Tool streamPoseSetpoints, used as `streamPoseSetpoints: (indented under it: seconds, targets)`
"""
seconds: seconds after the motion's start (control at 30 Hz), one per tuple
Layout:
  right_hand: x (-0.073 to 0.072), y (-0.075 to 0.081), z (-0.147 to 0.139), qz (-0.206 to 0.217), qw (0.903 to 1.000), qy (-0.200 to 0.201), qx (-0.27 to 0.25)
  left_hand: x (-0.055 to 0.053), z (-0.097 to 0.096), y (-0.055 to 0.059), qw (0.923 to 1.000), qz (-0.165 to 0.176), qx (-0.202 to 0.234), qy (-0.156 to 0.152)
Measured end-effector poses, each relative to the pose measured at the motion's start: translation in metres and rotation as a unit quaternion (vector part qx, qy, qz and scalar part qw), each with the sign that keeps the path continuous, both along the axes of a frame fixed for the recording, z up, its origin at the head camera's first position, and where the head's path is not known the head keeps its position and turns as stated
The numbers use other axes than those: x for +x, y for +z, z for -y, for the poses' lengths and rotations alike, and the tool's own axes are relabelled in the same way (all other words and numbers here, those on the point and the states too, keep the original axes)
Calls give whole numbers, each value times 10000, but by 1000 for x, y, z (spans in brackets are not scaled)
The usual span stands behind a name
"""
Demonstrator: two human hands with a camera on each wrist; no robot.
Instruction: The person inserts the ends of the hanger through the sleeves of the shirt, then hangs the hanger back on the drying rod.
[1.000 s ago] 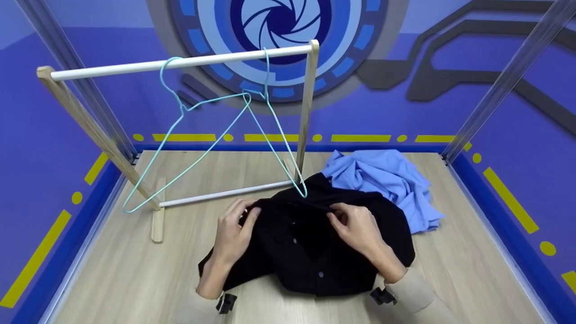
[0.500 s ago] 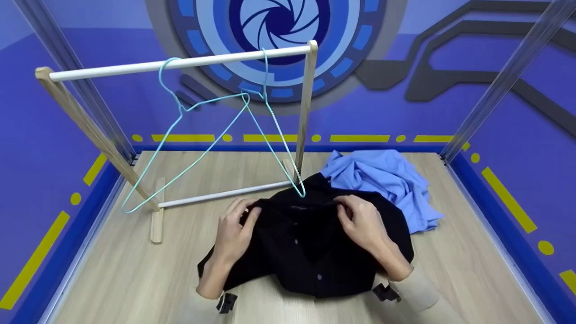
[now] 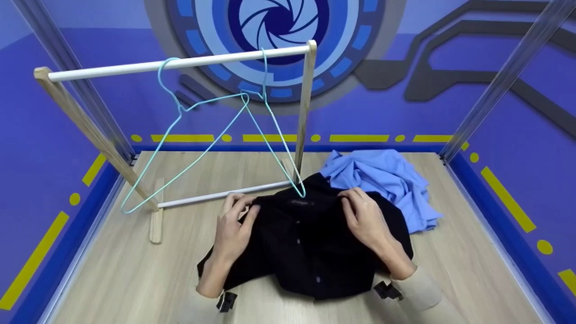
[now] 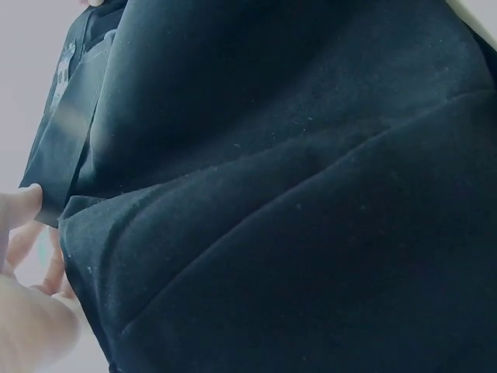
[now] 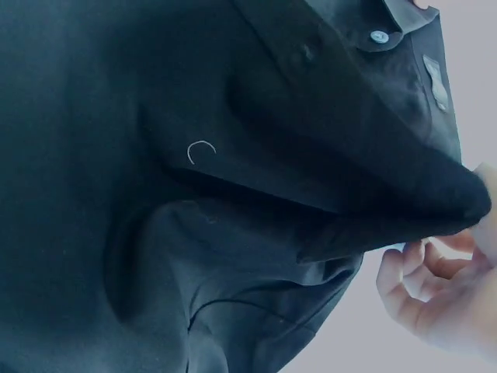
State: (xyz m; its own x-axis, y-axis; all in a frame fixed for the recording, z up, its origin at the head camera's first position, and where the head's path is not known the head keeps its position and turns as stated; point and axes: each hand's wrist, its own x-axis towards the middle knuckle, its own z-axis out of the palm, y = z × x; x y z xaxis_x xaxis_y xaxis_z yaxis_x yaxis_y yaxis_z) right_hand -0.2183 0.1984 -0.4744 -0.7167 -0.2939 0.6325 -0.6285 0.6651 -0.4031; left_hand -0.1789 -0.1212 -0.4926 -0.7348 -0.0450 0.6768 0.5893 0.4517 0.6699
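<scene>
Head view: a black shirt (image 3: pixel 288 258) lies rumpled on a pale wood-grain table (image 3: pixel 108 274), front side facing the person, neck toward the back wall (image 3: pixel 360 119). Left hand (image 3: pixel 232 229) at the collar's left part, cloth pinched between thumb and fingers; left wrist view agrees, thumb on the near face of the collar edge, fingers behind. Right hand (image 3: pixel 366 220) at the opposite part of the collar, fingertips and thumb pinching the edge; in the right wrist view its fingers curl below a fold, thumb partly cut by the frame. Between the hands, a label (image 3: pixel 300 203) shows inside the neck, lettering too small to read. A pale button (image 3: pixel 318 279) sits low on the front; a loose curved thread (image 5: pixel 202 148) shows on the cloth in the right wrist view. Beyond the shirt, to the right, a crumpled blue cloth (image 3: pixel 382 182), its near edge met by the black fabric. To the left, a wood-and-white rack (image 3: pixel 121 69) bearing two mint wire hangers (image 3: pixel 180 109); the right one's lower corner overlaps the shirt's far edge in this view, contact cannot be told. Black clips (image 3: pixel 226 302) at both wrists, beige sleeves (image 3: pixel 423 294) behind them
</scene>
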Motion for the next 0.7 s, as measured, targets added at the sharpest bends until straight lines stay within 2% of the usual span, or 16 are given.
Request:
streamPoseSetpoints:
  seconds: [0.13,0.3,0.5,0.7]
  targets:
    - [0,2,-3,28,9995,222,-225,-1,0,-1,9998,-36,20,188]
    - [0,5,-4,168,9982,428,-376,-3,1,-1,9997,2,58,233]
    - [1,8,-6,490,9961,461,-573,-2,1,-1,9992,286,15,294]
    - [3,12,-8,675,9939,338,-801,-2,1,0,9984,420,-170,338]
